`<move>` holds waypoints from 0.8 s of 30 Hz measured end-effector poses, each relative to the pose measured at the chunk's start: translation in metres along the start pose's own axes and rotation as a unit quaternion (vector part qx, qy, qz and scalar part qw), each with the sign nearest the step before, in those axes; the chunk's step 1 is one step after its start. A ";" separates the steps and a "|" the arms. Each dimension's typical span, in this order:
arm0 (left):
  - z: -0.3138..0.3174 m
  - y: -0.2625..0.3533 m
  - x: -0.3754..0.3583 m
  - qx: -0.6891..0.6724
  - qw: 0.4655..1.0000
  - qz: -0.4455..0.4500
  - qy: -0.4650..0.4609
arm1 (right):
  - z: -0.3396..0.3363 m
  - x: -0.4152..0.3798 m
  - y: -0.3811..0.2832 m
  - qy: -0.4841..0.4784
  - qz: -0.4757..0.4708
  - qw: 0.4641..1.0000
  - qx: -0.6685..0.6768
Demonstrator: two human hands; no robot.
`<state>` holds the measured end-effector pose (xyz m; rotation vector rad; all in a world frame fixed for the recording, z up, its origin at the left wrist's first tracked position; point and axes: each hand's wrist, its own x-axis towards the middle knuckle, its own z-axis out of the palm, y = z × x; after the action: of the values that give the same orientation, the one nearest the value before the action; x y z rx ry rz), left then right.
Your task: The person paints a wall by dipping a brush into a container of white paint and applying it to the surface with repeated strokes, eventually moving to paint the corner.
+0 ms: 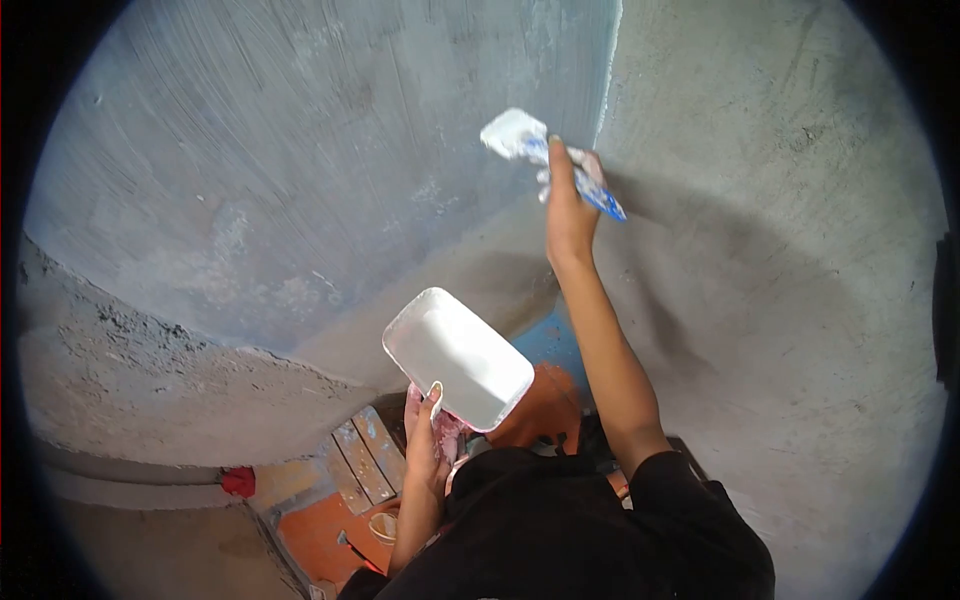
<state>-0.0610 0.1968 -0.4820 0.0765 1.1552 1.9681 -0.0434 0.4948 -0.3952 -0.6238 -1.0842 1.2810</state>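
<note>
Grey plastered walls [300, 170] meet at a corner, fresh white streak down the edge. Nearest: person's black sleeve, then left hand [428, 440] closed around a white tray [458, 358], held tilted at waist height, thumb on its rim. Below it, paint-spattered wooden planks [360, 460] and an orange surface. Further up: right hand [568, 205] gripping a blue-handled putty knife [520, 138], white-loaded blade pressed to the wall beside the corner line.
</note>
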 end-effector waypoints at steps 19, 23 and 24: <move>-0.105 0.068 0.024 0.061 0.997 -0.044 0.028 | 0.019 -0.038 0.151 0.142 -0.023 0.970 -0.196; -0.117 0.073 0.027 0.055 0.997 -0.043 0.012 | 0.069 0.022 0.024 0.091 -0.133 0.978 -0.129; -0.118 0.074 0.027 0.051 0.998 -0.042 0.008 | 0.081 0.028 -0.003 0.077 -0.130 0.986 -0.073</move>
<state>-0.1761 0.1158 -0.5039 0.0654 1.2491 1.8383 -0.1165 0.5052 -0.3518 -0.6555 -1.0969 0.9196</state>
